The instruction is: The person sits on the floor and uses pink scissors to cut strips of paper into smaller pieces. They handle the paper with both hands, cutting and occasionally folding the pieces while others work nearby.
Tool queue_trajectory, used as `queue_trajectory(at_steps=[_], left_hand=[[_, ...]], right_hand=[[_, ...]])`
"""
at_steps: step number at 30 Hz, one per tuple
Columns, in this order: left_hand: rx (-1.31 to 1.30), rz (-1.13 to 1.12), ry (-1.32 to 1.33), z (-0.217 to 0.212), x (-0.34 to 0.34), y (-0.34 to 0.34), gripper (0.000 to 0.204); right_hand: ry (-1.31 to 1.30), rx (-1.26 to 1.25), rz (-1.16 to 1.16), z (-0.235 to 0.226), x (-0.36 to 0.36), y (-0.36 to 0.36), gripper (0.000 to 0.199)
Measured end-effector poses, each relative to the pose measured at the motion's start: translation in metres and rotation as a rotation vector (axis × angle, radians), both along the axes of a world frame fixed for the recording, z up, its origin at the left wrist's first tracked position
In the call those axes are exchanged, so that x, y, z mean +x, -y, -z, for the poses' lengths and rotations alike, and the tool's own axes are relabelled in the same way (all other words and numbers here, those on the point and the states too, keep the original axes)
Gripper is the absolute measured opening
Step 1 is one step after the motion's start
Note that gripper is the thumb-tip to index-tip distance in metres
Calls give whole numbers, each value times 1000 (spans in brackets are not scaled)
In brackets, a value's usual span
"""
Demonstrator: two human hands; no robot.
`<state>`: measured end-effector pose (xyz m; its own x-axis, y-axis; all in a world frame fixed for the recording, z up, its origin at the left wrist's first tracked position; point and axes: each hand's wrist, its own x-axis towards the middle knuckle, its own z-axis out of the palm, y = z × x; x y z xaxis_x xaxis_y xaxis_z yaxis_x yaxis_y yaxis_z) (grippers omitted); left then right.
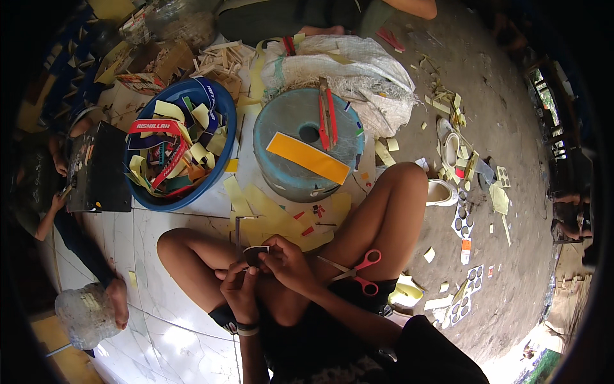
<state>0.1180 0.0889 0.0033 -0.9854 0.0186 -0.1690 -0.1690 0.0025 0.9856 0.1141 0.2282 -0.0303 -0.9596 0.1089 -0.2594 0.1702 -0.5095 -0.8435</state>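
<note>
A small dark piece with a pale edge [256,255], perhaps a sticker or cut sheet, is pinched between my two hands above my crossed legs. My left hand [240,293] grips its lower side with closed fingers. From the right, my right hand [289,265] closes thumb and fingers on its other side. Pink-handled scissors [353,273] lie partly spread on my right thigh. Ahead stands a round grey-blue block [279,171] with a hole in its middle. On it rest a yellow-orange strip [308,158] and a red cutter knife [329,115].
A blue basin [181,206] full of printed strips and paper scraps stands front left. Yellow backing paper [265,208] covers tiles before me. A white woven sack [377,77] lies behind the block. Shoes [441,192] and scraps litter the ground at right. Another person's foot [118,301] is at left.
</note>
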Motion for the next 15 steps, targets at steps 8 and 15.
queue_trajectory(at_steps=[8,15], left_hand=[[-103,-64,57,0,-2,24,2],[-235,26,50,-14,-1,37,3]], right_hand=[[-50,161,-88,-11,7,6,16],[-224,483,-17,-20,10,3,14]])
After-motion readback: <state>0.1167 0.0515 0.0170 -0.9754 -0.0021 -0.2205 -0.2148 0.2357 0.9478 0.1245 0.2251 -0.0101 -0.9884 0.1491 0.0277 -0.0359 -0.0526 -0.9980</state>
